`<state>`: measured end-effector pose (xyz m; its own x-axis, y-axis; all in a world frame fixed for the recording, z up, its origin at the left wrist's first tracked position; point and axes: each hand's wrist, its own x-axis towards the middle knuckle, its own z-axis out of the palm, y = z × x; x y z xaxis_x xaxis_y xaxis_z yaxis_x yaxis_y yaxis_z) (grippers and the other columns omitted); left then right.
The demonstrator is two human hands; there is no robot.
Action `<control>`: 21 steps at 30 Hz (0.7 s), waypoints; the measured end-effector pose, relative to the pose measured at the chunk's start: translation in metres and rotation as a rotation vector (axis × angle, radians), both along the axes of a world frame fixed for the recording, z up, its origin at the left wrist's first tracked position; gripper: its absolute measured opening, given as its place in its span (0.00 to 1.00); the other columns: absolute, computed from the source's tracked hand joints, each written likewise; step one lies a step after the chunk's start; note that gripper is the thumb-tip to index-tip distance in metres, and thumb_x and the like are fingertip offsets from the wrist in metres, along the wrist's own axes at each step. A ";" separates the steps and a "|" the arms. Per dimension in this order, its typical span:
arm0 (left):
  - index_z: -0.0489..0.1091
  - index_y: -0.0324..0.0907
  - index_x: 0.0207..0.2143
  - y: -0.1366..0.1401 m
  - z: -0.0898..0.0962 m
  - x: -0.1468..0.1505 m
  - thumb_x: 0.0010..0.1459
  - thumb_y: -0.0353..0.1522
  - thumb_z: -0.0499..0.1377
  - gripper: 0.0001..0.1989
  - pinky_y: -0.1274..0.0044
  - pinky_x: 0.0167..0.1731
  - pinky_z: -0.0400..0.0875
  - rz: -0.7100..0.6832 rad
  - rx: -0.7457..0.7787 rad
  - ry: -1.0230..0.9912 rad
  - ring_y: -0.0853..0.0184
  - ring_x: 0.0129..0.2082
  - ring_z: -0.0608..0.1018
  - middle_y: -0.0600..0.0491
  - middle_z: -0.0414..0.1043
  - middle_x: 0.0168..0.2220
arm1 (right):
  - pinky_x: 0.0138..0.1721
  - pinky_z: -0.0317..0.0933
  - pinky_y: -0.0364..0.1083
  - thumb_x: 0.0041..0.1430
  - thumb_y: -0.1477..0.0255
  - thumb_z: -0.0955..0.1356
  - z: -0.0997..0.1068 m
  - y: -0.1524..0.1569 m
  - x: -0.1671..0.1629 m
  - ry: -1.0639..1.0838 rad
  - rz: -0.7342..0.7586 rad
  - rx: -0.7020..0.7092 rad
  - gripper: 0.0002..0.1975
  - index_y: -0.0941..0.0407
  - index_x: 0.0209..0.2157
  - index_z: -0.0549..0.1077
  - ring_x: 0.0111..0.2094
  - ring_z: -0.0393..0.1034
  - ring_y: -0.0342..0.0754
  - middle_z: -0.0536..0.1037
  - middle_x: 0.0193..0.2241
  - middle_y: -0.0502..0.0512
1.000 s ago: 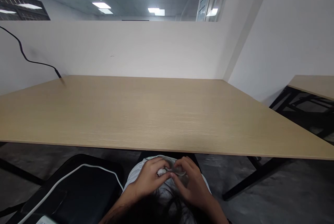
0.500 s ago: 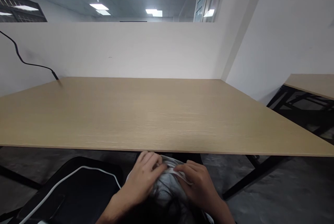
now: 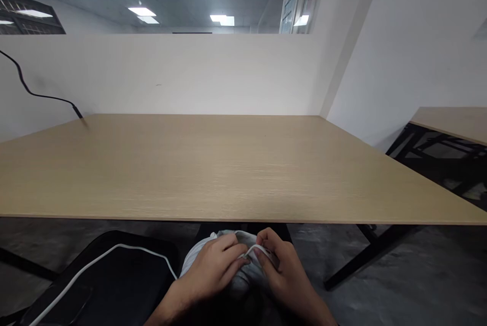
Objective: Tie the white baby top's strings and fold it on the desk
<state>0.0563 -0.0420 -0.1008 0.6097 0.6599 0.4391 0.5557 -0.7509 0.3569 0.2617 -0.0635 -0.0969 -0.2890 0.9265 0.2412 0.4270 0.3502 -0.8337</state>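
Both hands are low in front of me, below the desk's front edge, over light grey cloth (image 3: 198, 252) on my lap. Between them runs a thin white cord (image 3: 251, 249). My left hand (image 3: 215, 265) is closed, its thumb and fingertips pinched at the cord's left part. My right hand (image 3: 283, 265) has thumb and forefinger closed on a bend of the same cord. A small white tip (image 3: 213, 235) shows on the cloth beyond my left hand. Whether the cord belongs to the cloth I cannot tell.
A wood-topped desk (image 3: 213, 164) spans the view ahead, against a white partition (image 3: 228, 72). On the left a white cable (image 3: 95, 263) lies across a black chair (image 3: 125, 285). A black cable (image 3: 49, 96) hangs at the desk's back left. Another table (image 3: 456, 118) stands at right.
My left hand has shifted slightly down, uncovering the white tip and more cloth. My right fingers have changed their hold, and the cord now bends upward between the hands.
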 end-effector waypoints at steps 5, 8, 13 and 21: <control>0.76 0.43 0.35 -0.001 -0.003 0.002 0.72 0.39 0.48 0.20 0.78 0.24 0.60 -0.036 0.101 -0.102 0.71 0.24 0.70 0.55 0.69 0.26 | 0.32 0.57 0.43 0.66 0.68 0.64 0.002 -0.006 0.007 -0.134 0.018 0.023 0.06 0.54 0.38 0.69 0.29 0.64 0.45 0.70 0.25 0.47; 0.78 0.43 0.37 -0.001 -0.003 0.002 0.72 0.38 0.49 0.19 0.78 0.24 0.61 -0.034 0.051 -0.115 0.70 0.25 0.71 0.54 0.70 0.26 | 0.35 0.60 0.44 0.65 0.67 0.64 0.003 -0.009 0.015 -0.166 0.030 0.052 0.07 0.54 0.38 0.72 0.32 0.67 0.48 0.74 0.28 0.50; 0.79 0.43 0.33 -0.001 0.003 -0.003 0.70 0.43 0.51 0.22 0.78 0.28 0.66 -0.119 -0.162 -0.122 0.68 0.28 0.73 0.52 0.71 0.27 | 0.39 0.63 0.46 0.65 0.61 0.66 0.021 -0.008 0.034 -0.116 0.327 0.017 0.13 0.53 0.35 0.78 0.33 0.70 0.49 0.78 0.30 0.53; 0.61 0.48 0.66 0.022 0.026 -0.066 0.65 0.54 0.52 0.34 0.62 0.63 0.61 -0.292 -0.682 -0.146 0.56 0.63 0.66 0.42 0.63 0.63 | 0.46 0.67 0.53 0.69 0.47 0.55 -0.024 0.038 0.099 0.370 0.240 -0.240 0.33 0.55 0.49 0.79 0.46 0.74 0.55 0.79 0.45 0.64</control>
